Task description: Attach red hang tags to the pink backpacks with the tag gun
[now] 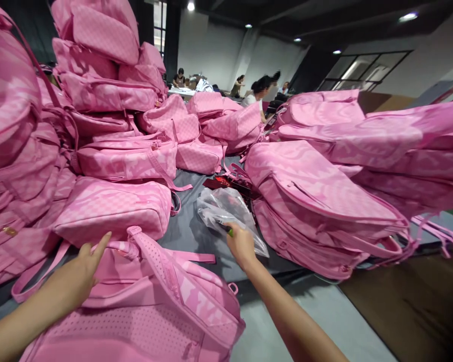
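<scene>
A pink backpack with a perforated panel lies before me, its handle loop and straps toward the far side. My left hand is over its upper left edge, with the index finger stretched out and the other fingers partly hidden. My right hand is closed around a small cutting tool, seemingly thread snips, with a green and black handle. The snips' dark front part reaches over a clear plastic bag on the grey table cover. Dark red shiny tags lie just behind the bag.
Stacked pink backpacks rise on the left, and another pile stands on the right. A pink checkered bag sits just beyond my left hand. Several people work in the background, one bending behind the bags.
</scene>
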Available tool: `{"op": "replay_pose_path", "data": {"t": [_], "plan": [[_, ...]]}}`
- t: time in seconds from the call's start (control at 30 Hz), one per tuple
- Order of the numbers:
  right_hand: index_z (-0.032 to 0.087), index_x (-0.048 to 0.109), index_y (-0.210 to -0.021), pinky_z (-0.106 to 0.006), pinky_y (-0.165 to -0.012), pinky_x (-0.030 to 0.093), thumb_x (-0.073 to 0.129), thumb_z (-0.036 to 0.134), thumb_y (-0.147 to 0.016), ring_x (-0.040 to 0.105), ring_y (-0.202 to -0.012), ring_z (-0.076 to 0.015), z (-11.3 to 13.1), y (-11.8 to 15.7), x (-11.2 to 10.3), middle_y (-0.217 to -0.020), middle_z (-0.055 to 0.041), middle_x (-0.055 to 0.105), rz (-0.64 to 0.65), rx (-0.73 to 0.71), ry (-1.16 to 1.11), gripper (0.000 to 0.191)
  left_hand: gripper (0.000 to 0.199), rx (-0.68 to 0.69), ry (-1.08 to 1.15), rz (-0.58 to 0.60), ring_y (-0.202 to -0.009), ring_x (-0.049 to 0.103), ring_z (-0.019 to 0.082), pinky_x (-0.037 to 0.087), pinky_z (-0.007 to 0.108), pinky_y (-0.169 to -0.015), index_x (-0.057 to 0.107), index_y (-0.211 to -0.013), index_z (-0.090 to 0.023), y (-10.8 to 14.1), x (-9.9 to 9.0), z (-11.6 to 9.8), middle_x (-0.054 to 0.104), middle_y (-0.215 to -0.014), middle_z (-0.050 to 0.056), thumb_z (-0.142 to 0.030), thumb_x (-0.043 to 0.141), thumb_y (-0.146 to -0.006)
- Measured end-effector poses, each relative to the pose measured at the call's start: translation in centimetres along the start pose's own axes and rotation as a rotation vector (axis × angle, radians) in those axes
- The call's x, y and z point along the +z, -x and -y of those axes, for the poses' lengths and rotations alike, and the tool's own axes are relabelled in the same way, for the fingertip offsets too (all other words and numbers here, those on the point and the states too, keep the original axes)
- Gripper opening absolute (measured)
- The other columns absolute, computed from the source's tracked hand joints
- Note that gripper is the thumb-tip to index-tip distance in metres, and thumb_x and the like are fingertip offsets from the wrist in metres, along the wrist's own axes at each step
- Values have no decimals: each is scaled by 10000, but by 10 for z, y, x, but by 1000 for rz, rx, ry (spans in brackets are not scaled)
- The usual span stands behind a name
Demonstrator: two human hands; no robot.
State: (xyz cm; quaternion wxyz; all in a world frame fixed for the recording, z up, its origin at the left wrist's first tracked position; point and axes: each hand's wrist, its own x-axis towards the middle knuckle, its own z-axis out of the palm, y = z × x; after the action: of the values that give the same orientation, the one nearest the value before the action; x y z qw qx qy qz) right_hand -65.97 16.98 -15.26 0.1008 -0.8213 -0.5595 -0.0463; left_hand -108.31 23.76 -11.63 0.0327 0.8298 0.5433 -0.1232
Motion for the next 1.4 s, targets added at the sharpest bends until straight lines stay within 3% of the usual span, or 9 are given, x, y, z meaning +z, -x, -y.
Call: {"op": "replay_pose_path", "data": {"t": [0.23,0.37,0.47,0.7,0.83,0.93,1.13,1.27,1.4], "plan": [[205,710,-932,-481,-1075,447,481,31,-827,443,-1377,-265,71,71,-65,-1507,-99,456,-493,-605,-554,306,564,221,473,-428,-1378,413,342,364,536,-1098,459,-1440,-200,28,-37,-48,345,-1559,172,-229,528,-881],[245,700,-1031,-442,-1040,491,486,70,-867,501,-1340,-252,107,98,-81,-1535,-87,421,-265,-768,-805,321,379,389,1336,-32,-888,641,172,520,291,-793,587,-1177,-172,41,-47,-96,685,-997,73,-357,595,-847],[267,559,-1334,-412,-975,542,518,130,-909,616,-1213,-230,119,107,-81,-1501,-133,460,-168,-600,-980,448,223,294,1574,49,-554,445,73,360,187,-536,532,-835,-170,43,-44,-109,472,-614,-67,-309,688,-757],[184,700,-847,-213,-582,538,636,355,-897,692,-672,-157,136,110,-81,-732,-20,716,199,-381,-1178,190,175,257,1351,-274,-614,459,75,368,194,-578,502,-737,-172,56,-27,-90,494,-662,-53,-256,625,-830],[191,671,-786,-217,-553,473,584,278,-916,622,-573,-130,143,102,-74,-659,9,674,-29,-443,-961,179,116,400,941,-538,-848,638,150,495,276,-811,632,-936,-181,69,-14,-61,694,-891,31,-283,595,-895],[194,678,-891,-236,-641,495,552,226,-927,660,-673,-148,150,93,-60,-772,-17,716,-113,-533,-878,135,349,188,711,-787,-1295,509,256,371,451,-1123,582,-1226,-176,76,8,-25,605,-1316,137,-355,567,-926],[200,700,-976,-263,-713,481,473,96,-867,689,-823,-195,196,80,-43,-881,-57,745,90,-677,-555,272,733,-104,706,-506,-1342,490,294,435,478,-1094,309,-1491,-140,84,63,6,472,-1471,188,-491,564,-900],[224,716,-917,-248,-625,443,516,92,-836,709,-799,-208,235,71,-45,-828,-42,751,469,-783,-109,253,671,-95,659,-591,-1317,520,274,449,439,-1091,348,-1469,-162,82,76,1,515,-1442,162,-425,585,-899],[167,719,-894,-280,-650,487,563,195,-898,708,-761,-240,258,77,-42,-822,-99,739,503,-872,7,159,629,-66,609,-634,-1280,556,275,484,417,-1050,357,-1464,-163,81,82,3,555,-1398,158,-386,557,-911]]}}
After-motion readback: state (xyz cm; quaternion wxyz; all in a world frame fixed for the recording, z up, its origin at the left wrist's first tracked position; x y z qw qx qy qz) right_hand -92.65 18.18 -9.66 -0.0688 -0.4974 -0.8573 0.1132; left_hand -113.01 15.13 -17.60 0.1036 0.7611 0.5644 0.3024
